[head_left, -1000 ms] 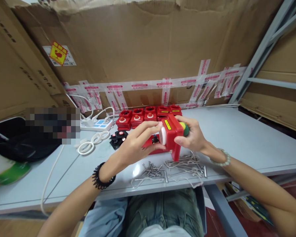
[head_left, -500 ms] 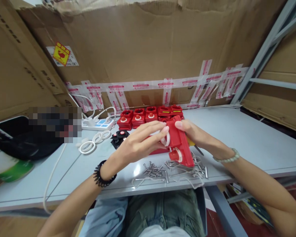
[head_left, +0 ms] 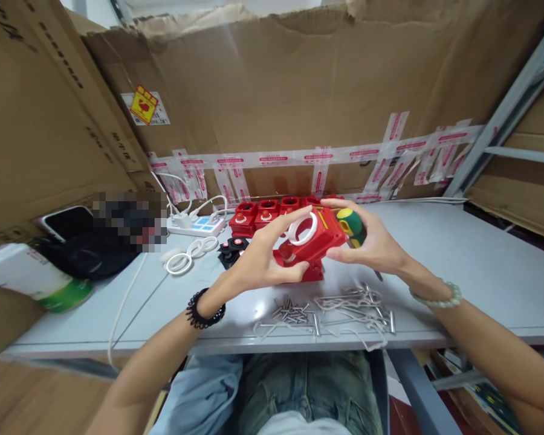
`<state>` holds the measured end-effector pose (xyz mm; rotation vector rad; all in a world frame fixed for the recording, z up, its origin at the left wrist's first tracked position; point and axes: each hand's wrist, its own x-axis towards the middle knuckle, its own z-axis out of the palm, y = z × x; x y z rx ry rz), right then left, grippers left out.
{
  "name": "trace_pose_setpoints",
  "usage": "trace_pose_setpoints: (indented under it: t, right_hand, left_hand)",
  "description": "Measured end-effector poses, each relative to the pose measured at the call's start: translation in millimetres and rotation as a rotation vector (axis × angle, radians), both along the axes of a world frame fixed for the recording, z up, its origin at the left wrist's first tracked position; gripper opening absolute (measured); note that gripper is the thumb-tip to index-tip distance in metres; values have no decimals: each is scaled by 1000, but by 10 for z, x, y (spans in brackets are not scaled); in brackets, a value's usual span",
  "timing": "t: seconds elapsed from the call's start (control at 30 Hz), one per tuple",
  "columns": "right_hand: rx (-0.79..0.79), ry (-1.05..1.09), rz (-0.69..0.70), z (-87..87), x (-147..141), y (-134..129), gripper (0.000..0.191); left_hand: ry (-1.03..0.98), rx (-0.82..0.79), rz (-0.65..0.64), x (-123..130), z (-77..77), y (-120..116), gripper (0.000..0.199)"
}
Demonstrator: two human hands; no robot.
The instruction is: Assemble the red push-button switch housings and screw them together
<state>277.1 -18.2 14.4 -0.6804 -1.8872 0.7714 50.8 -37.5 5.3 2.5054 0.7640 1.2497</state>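
Mid-frame, the right hand [head_left: 374,238] grips a red housing [head_left: 330,237], with a yellow-green screwdriver [head_left: 352,222] against the palm. A white ring [head_left: 314,227] rims the housing's round opening. The left hand [head_left: 265,257] spreads wide at that side — whether it grips, I cannot tell. Hands partly hide the row of red units [head_left: 243,226] behind. Blurring masks part of the black bag [head_left: 104,257], far left. Below, screws [head_left: 292,310] lie near the desk's [head_left: 457,260] front edge — its surface widens rightward.

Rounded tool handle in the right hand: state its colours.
The rounded tool handle is green and yellow, best seen in the head view.
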Motion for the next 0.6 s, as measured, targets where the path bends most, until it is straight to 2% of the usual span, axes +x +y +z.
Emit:
trace_pose_setpoints:
  t: [0.13,0.23,0.43,0.53,0.6]
  right_hand:
    - [56,-151,-29,72,89,-28,64]
    - [-8,-287,1,49,95,-32,66]
    - [58,-374,18,-42,14,-34,61]
    - [101,-306,-70,-24,36,-18,60]
    - [114,-246,-171,-5,71,11,58]
  left_hand:
    - [172,25,16,-110,83,-3,77]
    - [268,-5,12,-175,100,-17,75]
    - [271,13,36,-314,87,-56,71]
    - [185,61,161,-549,84,-80,57]
    - [174,59,365,-813,42,-102,42]
